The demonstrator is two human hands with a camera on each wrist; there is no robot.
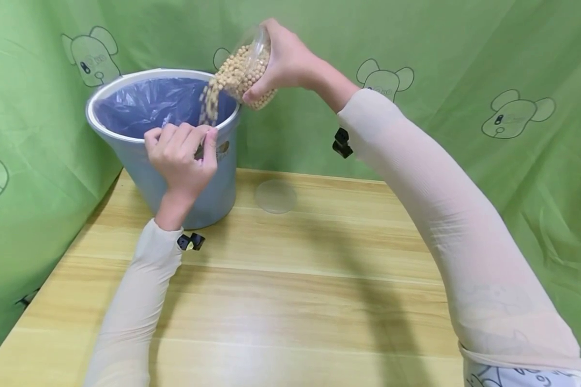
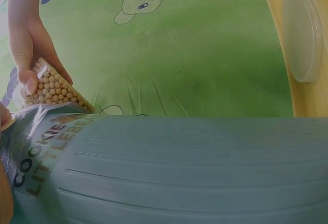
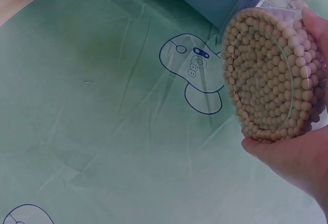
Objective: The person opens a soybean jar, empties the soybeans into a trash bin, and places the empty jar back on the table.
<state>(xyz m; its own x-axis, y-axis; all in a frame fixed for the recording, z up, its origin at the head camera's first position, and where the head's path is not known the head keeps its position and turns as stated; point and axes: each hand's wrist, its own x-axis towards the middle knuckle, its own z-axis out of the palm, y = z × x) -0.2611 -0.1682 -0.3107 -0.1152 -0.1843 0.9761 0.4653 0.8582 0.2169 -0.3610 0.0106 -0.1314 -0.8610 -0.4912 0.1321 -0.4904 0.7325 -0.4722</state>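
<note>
My right hand [image 1: 288, 56] grips a clear plastic jar [image 1: 246, 67] of round, pale yellow beans, tipped over the right side of a blue-grey trash bin [image 1: 205, 188]. A stream of beans [image 1: 210, 105] falls from its mouth into the bin. In the right wrist view, the jar's bottom [image 3: 261, 75] faces the camera, with beans packed behind it, thumb and fingers on opposite sides. My left hand [image 1: 181, 153] holds the bin's near rim, fingers curled over it. A dark plastic bag [image 1: 150, 102] lines the bin; its bottom, where the beans land, is hidden.
A round translucent lid [image 1: 276, 196] lies on the wooden table [image 1: 281, 301], right of the bin. Green cloth [image 1: 300, 140] printed with cartoon heads hangs behind and at the sides, close to the bin.
</note>
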